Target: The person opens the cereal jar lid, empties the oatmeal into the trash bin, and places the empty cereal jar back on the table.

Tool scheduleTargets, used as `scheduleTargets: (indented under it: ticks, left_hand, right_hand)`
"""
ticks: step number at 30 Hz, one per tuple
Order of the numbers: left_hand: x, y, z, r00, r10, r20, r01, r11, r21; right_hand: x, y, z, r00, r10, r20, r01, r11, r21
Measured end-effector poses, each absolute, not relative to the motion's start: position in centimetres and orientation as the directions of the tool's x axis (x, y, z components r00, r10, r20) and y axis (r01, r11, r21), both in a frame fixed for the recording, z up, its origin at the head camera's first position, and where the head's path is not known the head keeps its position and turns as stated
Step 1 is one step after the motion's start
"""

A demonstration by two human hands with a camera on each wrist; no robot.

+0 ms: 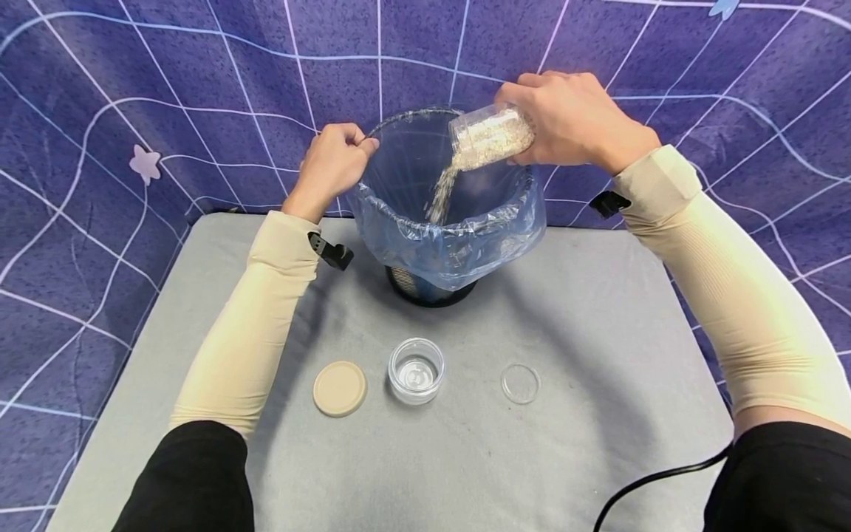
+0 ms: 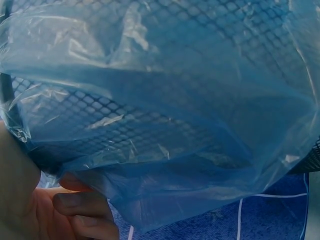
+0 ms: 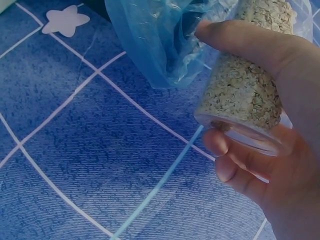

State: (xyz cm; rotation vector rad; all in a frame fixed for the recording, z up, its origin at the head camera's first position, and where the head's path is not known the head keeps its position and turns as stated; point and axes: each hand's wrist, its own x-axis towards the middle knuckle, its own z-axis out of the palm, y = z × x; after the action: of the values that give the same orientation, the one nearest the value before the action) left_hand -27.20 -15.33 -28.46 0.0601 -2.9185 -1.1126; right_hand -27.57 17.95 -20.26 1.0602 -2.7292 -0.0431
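My right hand (image 1: pixel 568 122) grips a clear jar (image 1: pixel 493 137) of oat flakes, tilted with its mouth down to the left. A stream of oats (image 1: pixel 442 193) falls from it into the wastebasket (image 1: pixel 402 284), a dark mesh one lined with a blue plastic bag (image 1: pixel 459 251). At the basket's left rim, my left hand (image 1: pixel 335 166) pinches the rim and the bag's edge between thumb and fingers. The right wrist view shows the thumb and fingers curled round the jar (image 3: pixel 240 92), near its base, with plenty of oats inside.
On the grey table (image 1: pixel 459 458), in front of the basket, stand an open clear jar (image 1: pixel 416 373), a beige round lid (image 1: pixel 340 389) to its left and a thin clear disc or ring (image 1: pixel 521 364) to its right. A black cable (image 1: pixel 658 473) lies at front right. Purple patterned cloth (image 1: pixel 233 96) hangs behind.
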Motion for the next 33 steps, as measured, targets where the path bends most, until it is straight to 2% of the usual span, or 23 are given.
scheduleTargets:
  ticks: [33]
  left_hand:
    - [-27.13, -15.35, -28.45, -0.999, -0.042, -0.001, -0.032, 0.745, 0.666]
  right_hand:
    - [-27.53, 17.74, -20.33, -0.703, -0.686, 0.188, -0.676, 0.726, 0.127]
